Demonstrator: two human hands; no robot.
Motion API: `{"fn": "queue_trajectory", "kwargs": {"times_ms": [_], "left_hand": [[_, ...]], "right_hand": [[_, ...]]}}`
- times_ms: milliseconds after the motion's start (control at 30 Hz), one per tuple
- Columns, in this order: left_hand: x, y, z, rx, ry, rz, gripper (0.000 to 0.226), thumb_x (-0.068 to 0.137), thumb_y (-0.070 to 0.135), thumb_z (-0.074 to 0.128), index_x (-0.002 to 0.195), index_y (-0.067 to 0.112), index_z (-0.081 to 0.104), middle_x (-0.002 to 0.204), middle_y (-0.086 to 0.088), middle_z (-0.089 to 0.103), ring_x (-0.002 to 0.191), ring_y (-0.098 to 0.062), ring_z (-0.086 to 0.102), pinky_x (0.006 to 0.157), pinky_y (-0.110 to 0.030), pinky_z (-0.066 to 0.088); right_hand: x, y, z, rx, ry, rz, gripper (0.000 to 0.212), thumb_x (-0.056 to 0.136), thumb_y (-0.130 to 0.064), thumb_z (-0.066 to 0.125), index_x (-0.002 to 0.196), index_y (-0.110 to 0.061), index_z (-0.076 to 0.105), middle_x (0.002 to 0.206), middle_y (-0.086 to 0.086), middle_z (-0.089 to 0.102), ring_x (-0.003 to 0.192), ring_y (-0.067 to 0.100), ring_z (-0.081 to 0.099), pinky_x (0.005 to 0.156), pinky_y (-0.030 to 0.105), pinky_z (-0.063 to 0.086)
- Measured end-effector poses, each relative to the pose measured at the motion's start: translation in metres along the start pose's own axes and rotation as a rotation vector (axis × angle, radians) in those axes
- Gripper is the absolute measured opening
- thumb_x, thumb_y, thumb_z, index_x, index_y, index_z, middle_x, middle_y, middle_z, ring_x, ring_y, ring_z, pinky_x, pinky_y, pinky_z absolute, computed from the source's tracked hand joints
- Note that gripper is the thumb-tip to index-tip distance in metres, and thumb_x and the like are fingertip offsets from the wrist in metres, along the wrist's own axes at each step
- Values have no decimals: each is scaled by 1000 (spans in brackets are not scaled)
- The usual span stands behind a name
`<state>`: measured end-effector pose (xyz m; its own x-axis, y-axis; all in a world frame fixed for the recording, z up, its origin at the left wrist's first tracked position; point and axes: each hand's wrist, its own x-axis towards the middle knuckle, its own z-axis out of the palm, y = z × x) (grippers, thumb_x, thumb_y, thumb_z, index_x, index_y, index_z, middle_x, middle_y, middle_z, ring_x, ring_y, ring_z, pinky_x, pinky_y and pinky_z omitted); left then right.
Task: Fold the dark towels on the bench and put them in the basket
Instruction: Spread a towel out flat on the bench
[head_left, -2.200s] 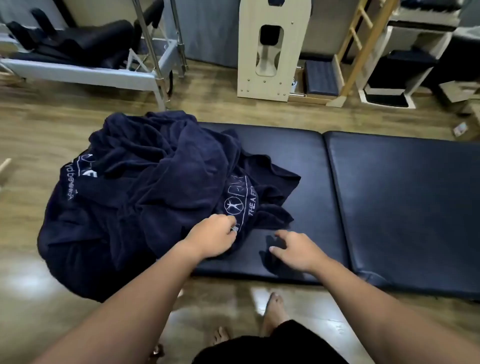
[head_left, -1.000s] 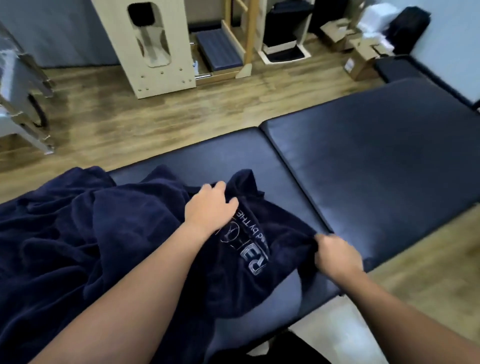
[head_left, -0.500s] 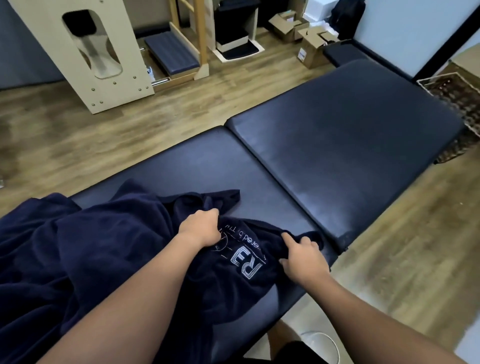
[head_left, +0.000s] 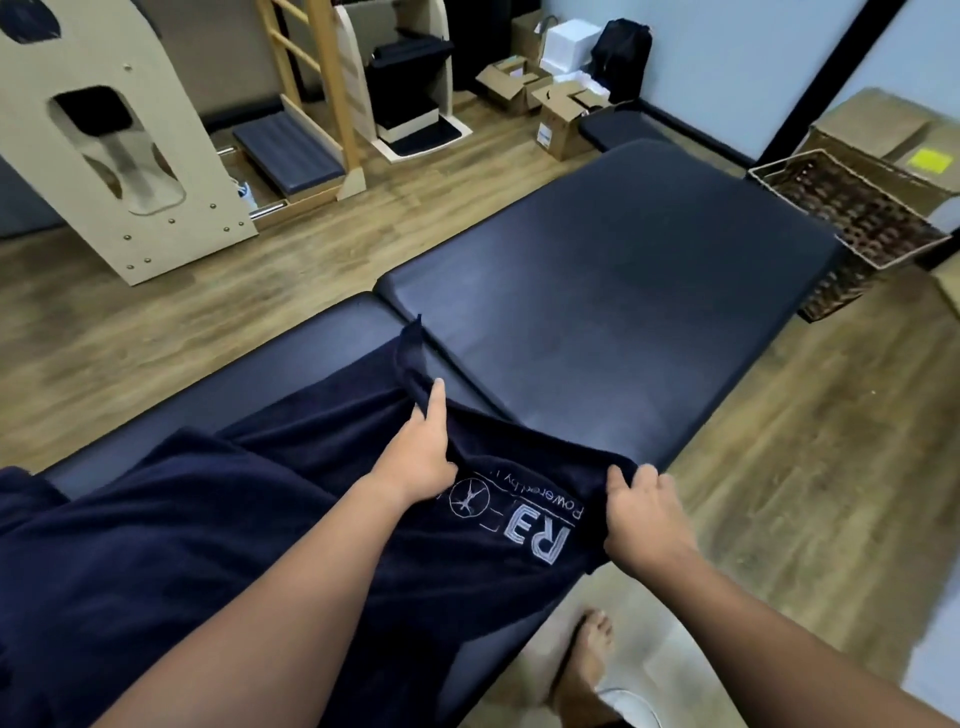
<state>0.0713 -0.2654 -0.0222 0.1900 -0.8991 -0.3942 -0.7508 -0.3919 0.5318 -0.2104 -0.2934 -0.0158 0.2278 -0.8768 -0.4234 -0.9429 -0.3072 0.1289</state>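
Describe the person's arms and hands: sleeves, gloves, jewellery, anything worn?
Both forearms are bare up to the frame edge, with no sleeves in view. The left hand and right hand are ungloved. No watch, wristband or bracelet shows on either wrist, and no ring is visible on the fingers that show. No markings or tape visible.

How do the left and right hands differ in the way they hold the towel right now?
The left hand grips the dark towel along its far edge with the index finger stretched out straight; the right hand has all fingers curled round the near corner. The left hand sits further over the bench, the right hand at its near edge. Both hold the same towel, beside its printed logo.
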Motion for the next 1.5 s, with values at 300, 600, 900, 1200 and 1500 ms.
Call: {"fn": "queue_trajectory", "kwargs": {"times_ms": [300,600,900,1200,1500], "left_hand": [[70,119,26,-21,90,-54,120,85,14,74,157,35,-20,162,-15,21,87,-21,65,81,-37,54],[138,222,54,-36,119,-89,118,88,21,74,156,37,-21,163,-15,18,83,-13,64,83,-36,55],[255,283,75,-74,138,-63,117,86,29,75,157,37,-18,166,-13,11,129,-32,52,98,-41,50],[383,352,66,-140,196,-51,116,84,30,75,156,38,-17,166,-11,10,144,-34,35,103,-49,48],[468,421,64,-95,197,-76,117,85,30,73,153,41,-21,164,-15,12,147,-36,29,103,-50,48]], "right_hand": [[68,112,-18,141,32,-38,63,82,-13,58,141,-9,36,120,11,42,111,31,43,89,32,43],[127,217,-39,186,50,-52,64,82,-12,57,141,-8,34,120,10,43,111,29,44,90,31,44],[217,295,-68,110,73,-80,63,84,-9,54,144,-7,34,120,11,45,109,28,46,92,29,39],[320,357,-116,86,51,-111,59,81,-10,52,139,-7,38,115,11,47,102,28,47,88,31,41],[403,421,-144,146,59,-120,41,82,-12,53,122,-11,43,108,9,45,96,27,45,84,30,39]]}}
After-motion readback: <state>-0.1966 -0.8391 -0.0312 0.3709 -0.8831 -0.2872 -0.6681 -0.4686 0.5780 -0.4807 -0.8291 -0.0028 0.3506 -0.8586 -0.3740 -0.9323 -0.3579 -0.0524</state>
